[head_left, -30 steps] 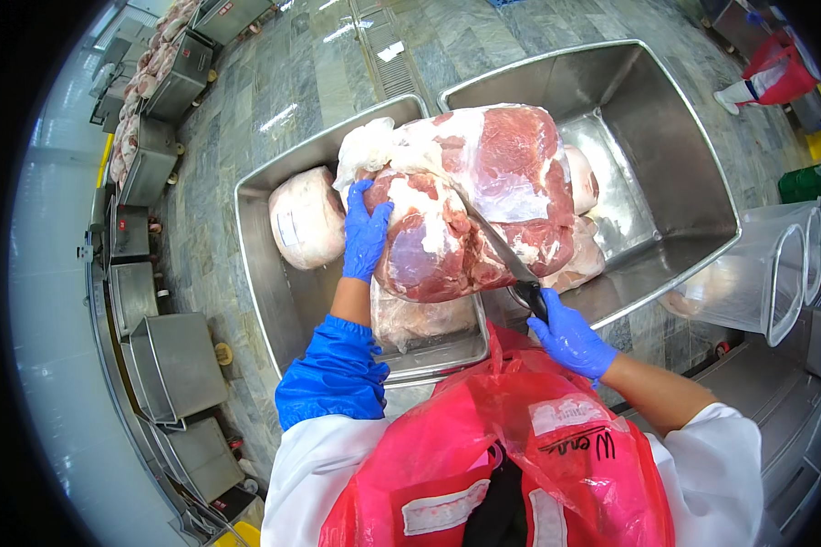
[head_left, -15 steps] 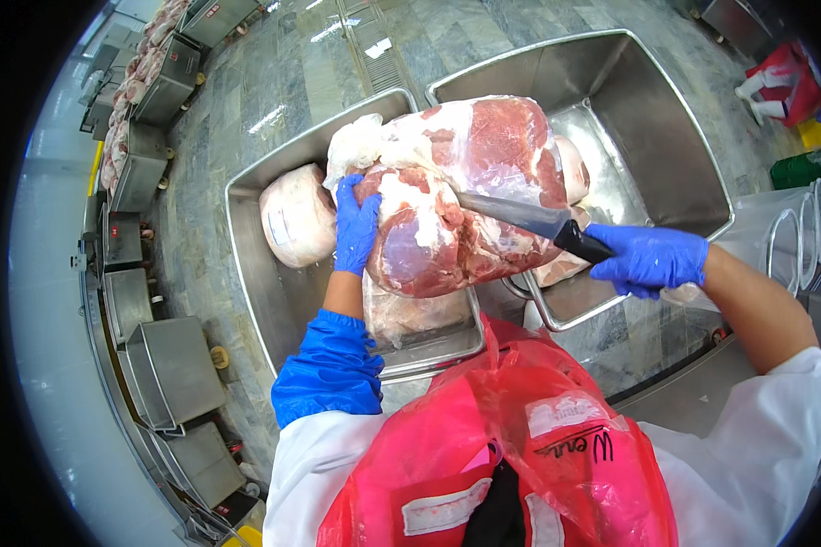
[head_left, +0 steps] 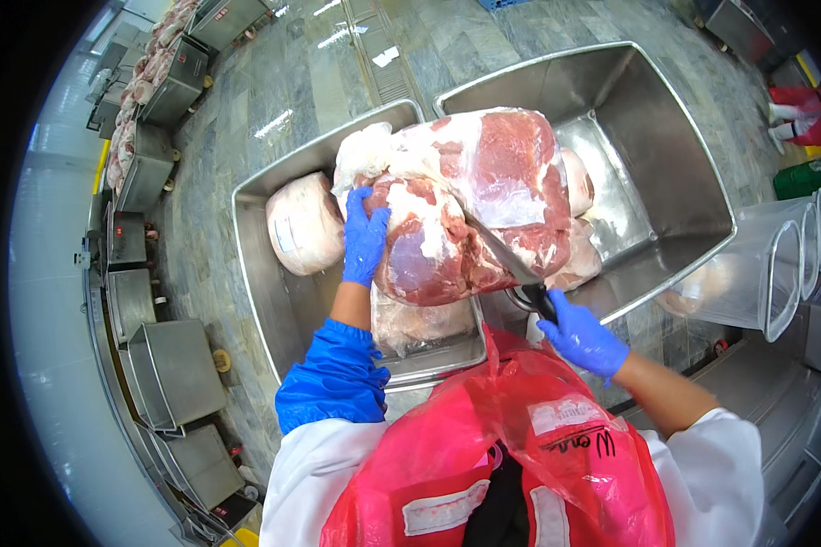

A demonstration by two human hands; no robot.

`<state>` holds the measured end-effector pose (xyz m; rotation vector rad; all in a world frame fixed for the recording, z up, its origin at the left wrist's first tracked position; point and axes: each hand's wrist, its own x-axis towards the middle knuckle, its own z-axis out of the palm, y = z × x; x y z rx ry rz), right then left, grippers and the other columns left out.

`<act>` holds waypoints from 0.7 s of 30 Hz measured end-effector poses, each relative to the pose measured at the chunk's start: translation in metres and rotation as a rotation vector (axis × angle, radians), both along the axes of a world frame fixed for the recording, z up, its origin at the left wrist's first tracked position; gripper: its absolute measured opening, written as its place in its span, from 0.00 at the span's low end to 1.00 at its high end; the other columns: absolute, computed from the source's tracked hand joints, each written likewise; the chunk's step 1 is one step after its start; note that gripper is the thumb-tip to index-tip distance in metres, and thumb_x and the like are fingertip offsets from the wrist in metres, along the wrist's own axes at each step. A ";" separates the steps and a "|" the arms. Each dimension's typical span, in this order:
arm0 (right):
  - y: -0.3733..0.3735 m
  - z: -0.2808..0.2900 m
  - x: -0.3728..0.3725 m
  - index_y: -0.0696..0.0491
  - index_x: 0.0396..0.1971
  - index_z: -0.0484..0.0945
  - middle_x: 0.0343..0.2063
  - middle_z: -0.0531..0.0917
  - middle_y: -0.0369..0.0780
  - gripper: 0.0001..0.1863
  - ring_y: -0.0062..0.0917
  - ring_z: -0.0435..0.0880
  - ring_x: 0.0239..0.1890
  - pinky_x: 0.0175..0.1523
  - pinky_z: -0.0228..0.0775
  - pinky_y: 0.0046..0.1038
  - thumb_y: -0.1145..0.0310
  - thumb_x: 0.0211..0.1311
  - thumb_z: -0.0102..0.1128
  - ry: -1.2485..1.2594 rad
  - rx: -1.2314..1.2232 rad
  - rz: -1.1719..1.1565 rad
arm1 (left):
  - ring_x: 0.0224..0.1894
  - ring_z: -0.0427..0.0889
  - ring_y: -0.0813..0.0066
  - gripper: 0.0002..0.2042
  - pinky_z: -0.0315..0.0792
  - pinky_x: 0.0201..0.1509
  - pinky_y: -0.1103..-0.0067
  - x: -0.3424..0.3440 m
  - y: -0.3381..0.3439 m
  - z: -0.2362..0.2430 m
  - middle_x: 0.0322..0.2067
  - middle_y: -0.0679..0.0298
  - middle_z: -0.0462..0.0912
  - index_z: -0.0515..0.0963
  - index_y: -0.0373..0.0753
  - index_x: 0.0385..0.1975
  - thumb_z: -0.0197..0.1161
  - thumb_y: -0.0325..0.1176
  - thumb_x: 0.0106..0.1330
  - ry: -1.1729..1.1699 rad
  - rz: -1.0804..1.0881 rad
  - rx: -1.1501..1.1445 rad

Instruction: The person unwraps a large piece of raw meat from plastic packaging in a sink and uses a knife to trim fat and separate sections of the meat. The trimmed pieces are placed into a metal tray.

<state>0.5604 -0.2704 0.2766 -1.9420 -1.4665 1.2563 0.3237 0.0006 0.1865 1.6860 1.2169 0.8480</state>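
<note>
A large cut of raw red meat (head_left: 511,159) with white fat lies across the inner rims of two steel bins, opened into two lobes along a seam. My left hand (head_left: 365,239), in a blue glove, grips the left lobe by its edge, beside a white flap of fat (head_left: 363,150). My right hand (head_left: 586,339), also gloved in blue, is closed around the black handle of a knife (head_left: 508,257). The blade slants up and left into the seam between the lobes, and its tip is hidden in the meat.
Pale meat pieces (head_left: 304,223) lie in the left bin (head_left: 260,292); more sit in the right bin (head_left: 689,118). Clear plastic tubs (head_left: 748,264) stand at right. Steel carts (head_left: 178,374) line the left wall, several heaped with meat. Another person's red garment (head_left: 816,118) shows far right.
My right hand has come down and left toward me, turning the knife to a steeper slant along the seam. My left hand keeps its hold on the meat.
</note>
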 end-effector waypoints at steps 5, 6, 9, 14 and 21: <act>-0.009 -0.038 -0.019 0.59 0.47 0.57 0.29 0.75 0.59 0.20 0.55 0.73 0.32 0.33 0.64 0.47 0.65 0.59 0.48 -0.051 0.116 -0.074 | 0.48 0.67 0.64 0.20 0.61 0.54 0.75 0.002 -0.001 0.002 0.45 0.54 0.67 0.63 0.34 0.47 0.55 0.30 0.52 0.056 -0.033 0.061; -0.007 -0.035 -0.012 0.58 0.47 0.57 0.28 0.75 0.59 0.20 0.55 0.73 0.31 0.33 0.65 0.46 0.65 0.58 0.48 -0.028 0.101 -0.060 | 0.48 0.67 0.64 0.20 0.60 0.54 0.75 0.002 -0.001 0.003 0.45 0.54 0.66 0.63 0.34 0.46 0.55 0.30 0.52 0.043 -0.029 0.046; 0.015 0.026 0.020 0.56 0.47 0.58 0.21 0.75 0.49 0.21 0.40 0.76 0.21 0.25 0.66 0.36 0.63 0.58 0.50 0.068 -0.132 0.049 | 0.48 0.66 0.64 0.20 0.60 0.54 0.75 -0.007 0.005 -0.006 0.44 0.55 0.66 0.62 0.34 0.46 0.54 0.29 0.53 0.025 -0.003 0.018; 0.045 0.091 0.070 0.54 0.47 0.58 0.16 0.71 0.37 0.20 0.17 0.70 0.11 0.14 0.60 0.21 0.62 0.59 0.51 0.434 -0.593 0.070 | 0.48 0.66 0.63 0.19 0.59 0.55 0.74 -0.004 0.004 -0.006 0.44 0.54 0.66 0.63 0.34 0.46 0.53 0.29 0.53 0.064 -0.015 0.083; 0.038 0.072 0.044 0.53 0.47 0.59 0.17 0.69 0.35 0.19 0.14 0.68 0.13 0.13 0.61 0.18 0.61 0.60 0.48 0.461 -0.463 0.056 | 0.48 0.67 0.60 0.18 0.60 0.55 0.72 -0.003 -0.009 0.000 0.43 0.52 0.66 0.64 0.33 0.45 0.53 0.30 0.53 0.087 0.037 0.105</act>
